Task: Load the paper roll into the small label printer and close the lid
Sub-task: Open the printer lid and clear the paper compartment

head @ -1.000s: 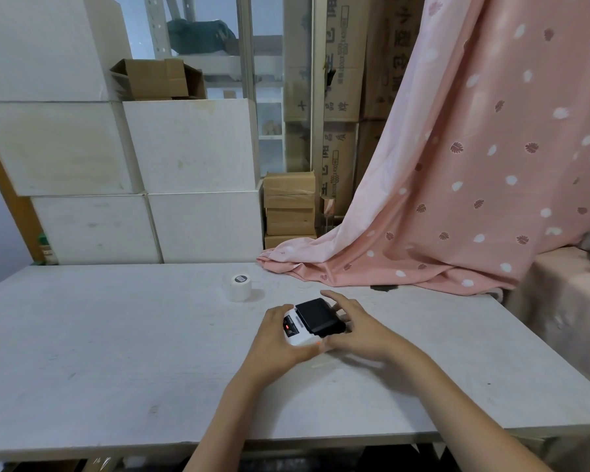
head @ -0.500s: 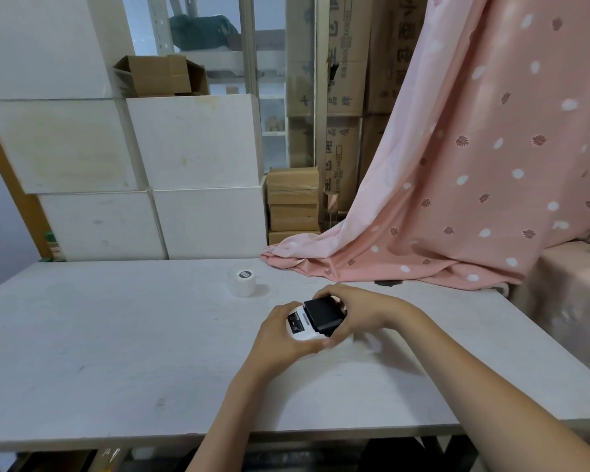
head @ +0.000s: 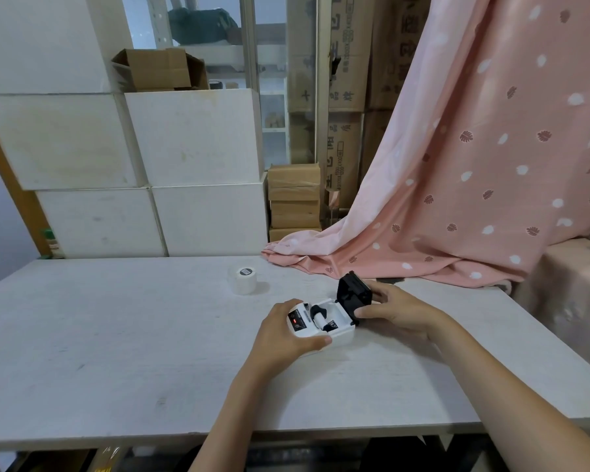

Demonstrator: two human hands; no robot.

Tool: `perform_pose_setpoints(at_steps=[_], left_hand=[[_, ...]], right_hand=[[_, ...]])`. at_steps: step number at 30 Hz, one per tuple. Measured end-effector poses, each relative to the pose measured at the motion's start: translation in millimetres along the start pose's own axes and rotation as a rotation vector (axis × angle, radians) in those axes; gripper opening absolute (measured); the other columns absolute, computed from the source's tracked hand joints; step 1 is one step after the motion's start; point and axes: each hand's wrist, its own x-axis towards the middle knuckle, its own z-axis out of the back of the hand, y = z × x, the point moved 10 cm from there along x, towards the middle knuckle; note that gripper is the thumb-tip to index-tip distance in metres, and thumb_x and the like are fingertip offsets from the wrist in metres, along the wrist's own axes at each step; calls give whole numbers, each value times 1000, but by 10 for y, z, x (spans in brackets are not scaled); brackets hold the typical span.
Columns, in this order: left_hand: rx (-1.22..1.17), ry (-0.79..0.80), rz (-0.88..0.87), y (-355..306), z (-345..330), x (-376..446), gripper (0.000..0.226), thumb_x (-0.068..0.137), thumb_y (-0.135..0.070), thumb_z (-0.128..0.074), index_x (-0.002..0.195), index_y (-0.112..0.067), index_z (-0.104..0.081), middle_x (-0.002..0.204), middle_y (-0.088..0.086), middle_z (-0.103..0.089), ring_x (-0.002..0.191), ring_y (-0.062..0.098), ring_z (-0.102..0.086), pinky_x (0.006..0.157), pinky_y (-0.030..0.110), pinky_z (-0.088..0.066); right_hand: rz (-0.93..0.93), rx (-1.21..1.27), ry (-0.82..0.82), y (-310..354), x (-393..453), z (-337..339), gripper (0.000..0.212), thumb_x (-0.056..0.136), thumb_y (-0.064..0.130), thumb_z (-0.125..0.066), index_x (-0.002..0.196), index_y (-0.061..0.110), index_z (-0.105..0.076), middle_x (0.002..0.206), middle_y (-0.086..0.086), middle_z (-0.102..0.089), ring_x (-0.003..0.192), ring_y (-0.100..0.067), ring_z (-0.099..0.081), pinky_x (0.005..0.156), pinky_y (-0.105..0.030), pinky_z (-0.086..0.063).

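Observation:
A small white label printer (head: 334, 333) sits on the white table (head: 116, 352), its black lid (head: 353, 294) swung up and back. Inside the open bay lies a black and white spindle (head: 319, 315). My left hand (head: 283, 338) grips the printer's near left end beside a red-lit panel. My right hand (head: 399, 310) holds the raised lid, fingers behind it and thumb on its lower edge. The white paper roll (head: 242, 280) stands upright on the table, up and to the left of the printer, apart from both hands.
A pink patterned curtain (head: 457, 165) drapes onto the table's far right edge. White blocks (head: 191, 137) and cardboard boxes (head: 293, 199) stand behind the table. The table's right edge runs close to my right forearm.
The black lid, flat and closed on the printer earlier, now stands open under my right hand. The bay and spindle have come into sight. My left hand stays on the printer body.

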Motion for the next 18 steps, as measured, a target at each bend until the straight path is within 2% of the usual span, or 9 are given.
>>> perform_pose_setpoints(at_steps=[4,6,8,9,12,14,15,16,18], left_hand=[[5,-7,-6,-2,-4,12,47,61,-42,-89,88,-52,-52,105,-21,-56,100,-5,-55,78,16,-45],[-2,-8,-3,28,-6,26,49,64,-43,-88,96,-52,-52,108,-20,-54,104,-3,-53,74,11,-44],[1,5,23,108,-29,51,59,66,-48,-85,117,-46,-54,117,-18,-53,110,0,-52,84,13,-44],[4,16,31,146,-51,64,64,67,-51,-82,124,-43,-54,119,-18,-52,113,1,-52,91,19,-44],[-3,22,22,187,-81,80,51,75,-57,-72,122,-45,-57,116,-18,-56,111,-2,-53,95,25,-43],[-35,-2,5,154,-35,80,23,91,-51,-59,113,-47,-63,110,-15,-62,103,-2,-58,91,24,-45],[-80,-9,9,150,-16,79,19,98,-44,-52,110,-46,-66,105,-15,-66,97,-1,-61,86,22,-46],[-141,-11,21,153,-5,72,24,102,-35,-47,109,-43,-68,97,-14,-68,87,0,-63,79,20,-48],[-211,15,42,170,-8,66,38,101,-14,-41,109,-38,-71,77,-7,-68,66,8,-62,66,19,-48]], right_hand=[[-34,105,-57,-137,-71,-45,36,89,16,-77,124,20,-71,117,-1,-78,108,-18,-74,95,-32,-54],[-35,114,-227,-173,-89,33,26,86,21,-81,110,15,-76,101,-3,-80,89,-19,-76,84,-30,-56],[-75,-38,-450,-224,-126,163,24,82,33,-82,94,14,-75,80,-1,-77,69,-17,-69,69,-29,-53],[-105,-125,-529,-244,-147,190,27,83,39,-80,90,14,-73,76,1,-76,65,-17,-65,67,-30,-52],[-146,-173,-555,-294,-149,27,35,87,47,-71,96,14,-70,85,0,-76,80,-21,-71,82,-40,-59],[-155,-164,-504,-296,-134,-133,42,88,43,-72,115,12,-65,103,-4,-75,98,-24,-71,93,-42,-56],[-163,-169,-482,-289,-120,-185,50,88,39,-73,128,12,-59,115,-6,-72,108,-25,-69,98,-41,-52],[-167,-161,-471,-278,-104,-216,63,88,37,-74,141,13,-50,125,-8,-68,115,-26,-66,104,-41,-49],[-170,-91,-461,-250,-70,-241,75,88,35,-75,151,16,-39,137,-7,-61,122,-25,-62,109,-41,-45]])
